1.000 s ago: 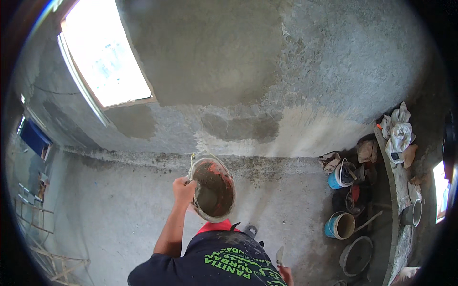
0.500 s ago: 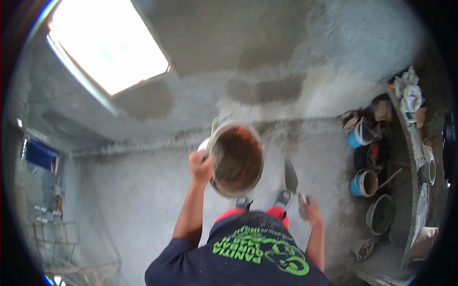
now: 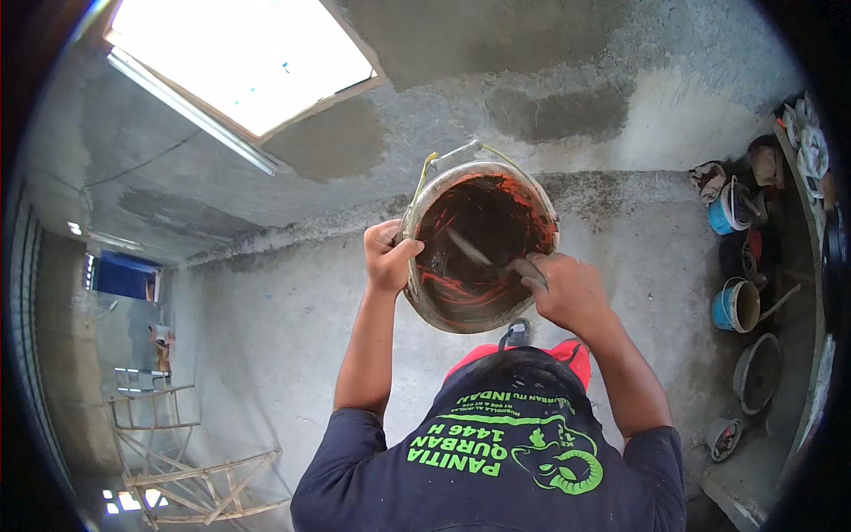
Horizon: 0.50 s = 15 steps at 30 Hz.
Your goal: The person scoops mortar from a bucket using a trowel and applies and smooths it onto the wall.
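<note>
My left hand (image 3: 390,257) is closed on the left rim of a round bucket (image 3: 530,204), with the thumb over the edge. Tilted so that its mouth faces me, the bucket is held up in front of my body. Grey mortar and orange-red streaks coat its inner wall. Its wire handle (image 3: 474,144) stands up over the far rim. Wrapped round the handle of a trowel (image 3: 468,246), my right hand (image 3: 567,285) is at the bucket's near right side. The trowel's blade reaches down inside, smeared by motion against the dark interior.
A plastered wall (image 3: 425,115) with damp patches and a bright window opening (image 3: 239,62) rises ahead. Along the right stand a blue bucket (image 3: 725,213), another blue bucket (image 3: 740,306) and a round basin (image 3: 758,372). Wooden scaffolding (image 3: 204,483) stands at the lower left.
My right hand has brought the trowel from beside my leg up into the bucket. My left hand has shifted from the bucket's handle to its rim, and the handle has swung to the far side.
</note>
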### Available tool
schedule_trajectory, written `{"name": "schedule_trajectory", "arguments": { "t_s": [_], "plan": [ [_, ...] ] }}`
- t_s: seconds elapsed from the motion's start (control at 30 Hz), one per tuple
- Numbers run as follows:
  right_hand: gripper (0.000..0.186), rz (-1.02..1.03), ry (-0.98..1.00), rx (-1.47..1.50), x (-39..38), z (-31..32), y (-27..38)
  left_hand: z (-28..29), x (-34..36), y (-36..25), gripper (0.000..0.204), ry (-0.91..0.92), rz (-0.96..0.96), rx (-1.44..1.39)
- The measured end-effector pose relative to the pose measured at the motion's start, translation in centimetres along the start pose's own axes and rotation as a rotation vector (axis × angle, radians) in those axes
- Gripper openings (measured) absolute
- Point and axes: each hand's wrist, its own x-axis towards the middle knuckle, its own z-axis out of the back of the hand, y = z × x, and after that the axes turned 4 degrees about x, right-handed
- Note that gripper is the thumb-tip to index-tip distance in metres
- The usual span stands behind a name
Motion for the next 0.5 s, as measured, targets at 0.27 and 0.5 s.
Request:
{"name": "schedule_trajectory", "arguments": {
  "t_s": [0.27,0.5],
  "plan": [
    [0.031,-0.161,-0.176,-0.046,1.8,-4.1,2.3,-0.2,1.1,-0.2,0.008,0.052,0.045,-0.014],
    [0.027,-0.115,-0.077,0.026,2.4,-1.3,-0.3,-2.1,3.6,-0.8,0.020,0.005,0.065,-0.045]
  ]
}}
